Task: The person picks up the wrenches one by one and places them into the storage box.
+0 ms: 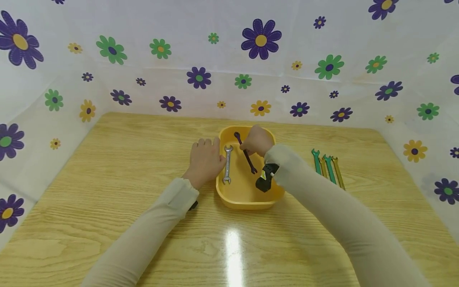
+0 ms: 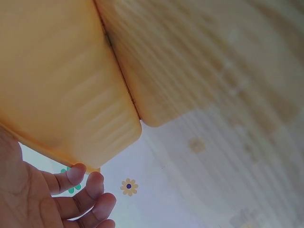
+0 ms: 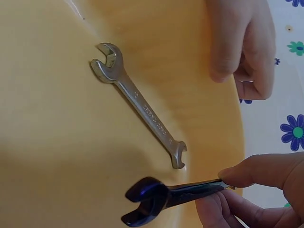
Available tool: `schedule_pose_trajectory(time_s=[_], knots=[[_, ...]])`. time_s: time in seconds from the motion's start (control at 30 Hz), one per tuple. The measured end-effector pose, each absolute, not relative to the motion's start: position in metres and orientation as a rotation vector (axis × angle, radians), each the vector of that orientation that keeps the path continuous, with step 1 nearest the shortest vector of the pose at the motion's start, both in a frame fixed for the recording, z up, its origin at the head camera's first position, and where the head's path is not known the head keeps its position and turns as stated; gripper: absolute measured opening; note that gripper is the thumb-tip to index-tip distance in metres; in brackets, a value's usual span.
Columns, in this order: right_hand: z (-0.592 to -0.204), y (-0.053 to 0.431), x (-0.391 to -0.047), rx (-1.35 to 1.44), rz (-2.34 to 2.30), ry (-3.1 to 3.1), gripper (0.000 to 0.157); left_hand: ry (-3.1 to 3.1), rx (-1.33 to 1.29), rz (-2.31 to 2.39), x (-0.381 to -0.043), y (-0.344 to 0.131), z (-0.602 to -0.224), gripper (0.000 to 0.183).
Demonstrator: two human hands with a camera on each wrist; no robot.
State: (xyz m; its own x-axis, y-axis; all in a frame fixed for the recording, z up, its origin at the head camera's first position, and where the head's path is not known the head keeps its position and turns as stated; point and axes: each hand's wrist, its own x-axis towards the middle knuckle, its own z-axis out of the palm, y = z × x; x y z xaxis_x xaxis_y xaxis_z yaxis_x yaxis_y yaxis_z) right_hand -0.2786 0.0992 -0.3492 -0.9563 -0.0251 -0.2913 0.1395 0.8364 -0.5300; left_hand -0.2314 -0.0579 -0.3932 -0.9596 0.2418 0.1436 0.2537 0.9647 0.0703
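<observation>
A dark, blue-black open-end wrench (image 1: 249,161) (image 3: 190,190) slants over the floor of a yellow plastic tray (image 1: 244,194). My right hand (image 1: 257,140) pinches it between thumb and fingers near its far end, leaving the near jaws free. To its left in the tray lies a silver double open-end wrench (image 1: 227,163) (image 3: 145,111). My left hand (image 1: 206,160) holds the tray's left wall, with the thumb over the rim and the fingers along the outside. In the left wrist view, the fingertips (image 2: 95,184) show beside the tray's outer wall (image 2: 71,95).
Several green and gold wrenches (image 1: 329,169) lie side by side on the wooden table (image 1: 136,159) right of the tray, partly hidden behind the right forearm. A white flower-patterned cloth (image 1: 222,56) hangs at the back and sides.
</observation>
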Motion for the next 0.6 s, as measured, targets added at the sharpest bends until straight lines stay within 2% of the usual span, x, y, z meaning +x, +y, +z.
schedule_pose_trajectory(time_s=[0.23,0.37,0.6], knots=[[-0.356,0.091,-0.276,0.080,-0.882,2.745,0.019,-2.972,-0.379,-0.137,-0.232,-0.058,-0.394,0.028],[-0.362,0.087,-0.279,0.082,-0.919,2.742,0.011,-2.955,-0.386,-0.147,-0.234,-0.059,-0.394,0.027],[-0.374,0.084,-0.291,0.118,-0.944,2.714,0.017,-2.948,-0.399,-0.156,-0.238,-0.061,-0.394,0.028]])
